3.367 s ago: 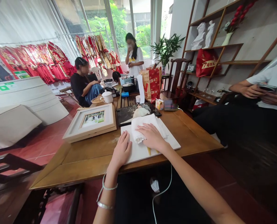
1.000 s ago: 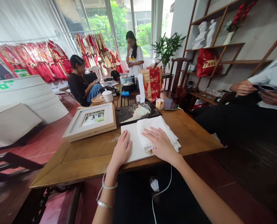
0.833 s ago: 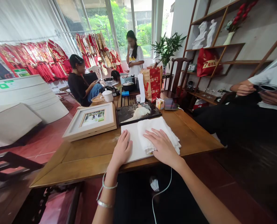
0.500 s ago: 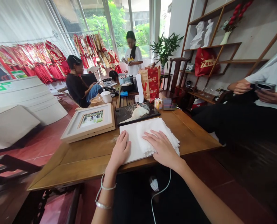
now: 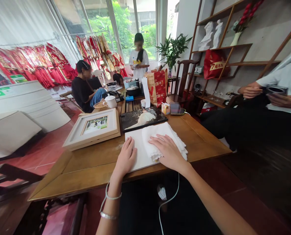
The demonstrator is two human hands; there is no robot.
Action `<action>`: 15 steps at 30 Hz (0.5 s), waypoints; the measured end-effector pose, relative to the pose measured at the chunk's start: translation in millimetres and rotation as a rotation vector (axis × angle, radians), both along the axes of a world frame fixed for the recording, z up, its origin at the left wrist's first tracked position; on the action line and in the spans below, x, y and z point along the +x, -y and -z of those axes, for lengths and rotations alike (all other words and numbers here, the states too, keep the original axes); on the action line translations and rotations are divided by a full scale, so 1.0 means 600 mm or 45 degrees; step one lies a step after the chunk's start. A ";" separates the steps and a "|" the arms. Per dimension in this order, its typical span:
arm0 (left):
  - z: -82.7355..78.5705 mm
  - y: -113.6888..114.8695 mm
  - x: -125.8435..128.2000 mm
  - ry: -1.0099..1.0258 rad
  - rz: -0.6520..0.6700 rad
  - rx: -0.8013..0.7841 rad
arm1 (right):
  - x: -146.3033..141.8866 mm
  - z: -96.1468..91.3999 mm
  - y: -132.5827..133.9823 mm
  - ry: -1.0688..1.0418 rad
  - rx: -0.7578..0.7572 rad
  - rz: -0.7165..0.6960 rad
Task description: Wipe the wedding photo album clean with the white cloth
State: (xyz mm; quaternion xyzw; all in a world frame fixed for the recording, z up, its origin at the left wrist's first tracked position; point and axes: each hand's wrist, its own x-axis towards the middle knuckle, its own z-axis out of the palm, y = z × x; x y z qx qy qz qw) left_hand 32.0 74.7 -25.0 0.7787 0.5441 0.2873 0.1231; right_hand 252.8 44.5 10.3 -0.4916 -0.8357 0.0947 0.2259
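A flat white panel (image 5: 140,158) lies at the front edge of the wooden table (image 5: 86,164). My left hand (image 5: 127,158) rests on its left edge, fingers stretched out. On the panel's right part lies a folded white cloth (image 5: 168,130) with a ruffled edge. My right hand (image 5: 168,150) is spread flat on the cloth, which hides the panel beneath. Just behind the panel is a dark picture (image 5: 130,122) of a white gown. To the left sits a light wooden picture frame (image 5: 114,125) with a photo in it.
Behind the pictures stand a white lidded cup (image 5: 110,101), a paper bag (image 5: 157,88), a small box (image 5: 165,108) and a phone (image 5: 177,109). One person (image 5: 81,86) sits at the left, another (image 5: 138,60) stands behind, a third (image 5: 282,88) sits right. A thin cable (image 5: 168,201) hangs before me.
My right hand and the cloth have shifted very slightly left, with the cloth's near edge a little ruffled. My left hand stays on the panel's left edge.
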 end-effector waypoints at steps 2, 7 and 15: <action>-0.002 0.001 0.001 0.002 -0.001 -0.006 | -0.002 0.002 0.004 0.004 0.021 0.017; -0.003 0.002 0.002 -0.002 -0.007 -0.013 | -0.006 0.006 0.011 0.025 0.080 0.048; 0.000 0.000 0.000 0.005 -0.002 0.002 | -0.006 0.006 0.009 0.014 0.084 0.050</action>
